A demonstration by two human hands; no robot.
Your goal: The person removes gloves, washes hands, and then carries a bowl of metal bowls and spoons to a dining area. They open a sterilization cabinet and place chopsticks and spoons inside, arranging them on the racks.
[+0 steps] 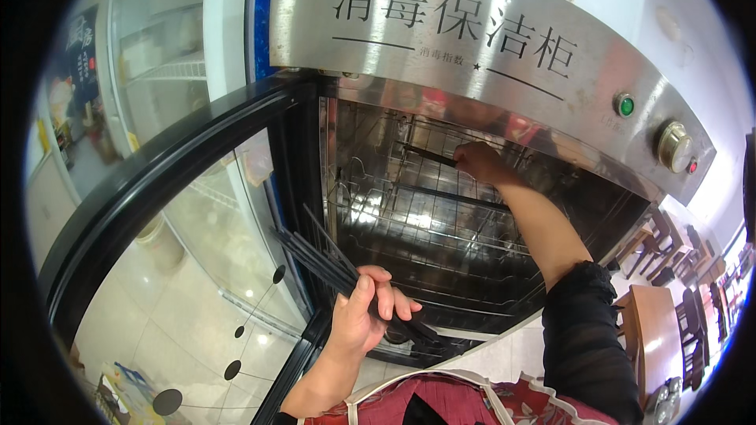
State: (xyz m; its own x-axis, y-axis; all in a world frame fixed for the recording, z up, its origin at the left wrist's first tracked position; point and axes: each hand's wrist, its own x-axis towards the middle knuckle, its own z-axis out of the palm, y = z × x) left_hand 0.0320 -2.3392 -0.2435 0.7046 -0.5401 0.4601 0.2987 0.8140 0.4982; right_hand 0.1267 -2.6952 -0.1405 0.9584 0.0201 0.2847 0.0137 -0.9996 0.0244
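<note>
My left hand (367,310) grips a bundle of long black chopsticks (319,259) in front of the doorway of a steel disinfection cabinet (449,23). The chopsticks fan out a little at their upper left ends. Inside the cabinet, my right hand (479,163) reaches over the upper wire rack (437,172) and holds a dark chopstick (428,154) pointing left. I cannot tell whether it is one or more. Below that hand a dark, thin bar or chopstick (452,196) lies along the rack. A lower wire rack (413,224) shows underneath.
The cabinet's black-framed glass door (177,135) stands swung out to the left. A green indicator light (625,105) and a knob (675,144) are on the panel at right. Wooden tables (655,330) and chairs stand at far right. A bucket (160,242) shows through the door glass.
</note>
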